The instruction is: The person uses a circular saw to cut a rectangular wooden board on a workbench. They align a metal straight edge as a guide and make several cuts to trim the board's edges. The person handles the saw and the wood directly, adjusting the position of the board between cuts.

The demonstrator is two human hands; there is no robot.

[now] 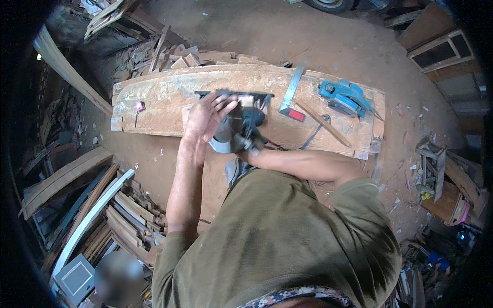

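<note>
— Where is my power tool (222,134), and how are my hands?

— It's around the middle of the worktop (159,90), at the near edge; your left grip (204,119) has its fingers apart over the tool's left side, contact unclear; your right grip (249,146) blurs at the near side, so I cannot tell whether it is clamped.

— What could go wrong?

— Your left fingers could get hurt if the tool runs or slips, being so near; the dark cord (311,137) on your right could snag if pulled; a rightward swing could knock the try square (292,88) or wooden strip (334,132).
</note>
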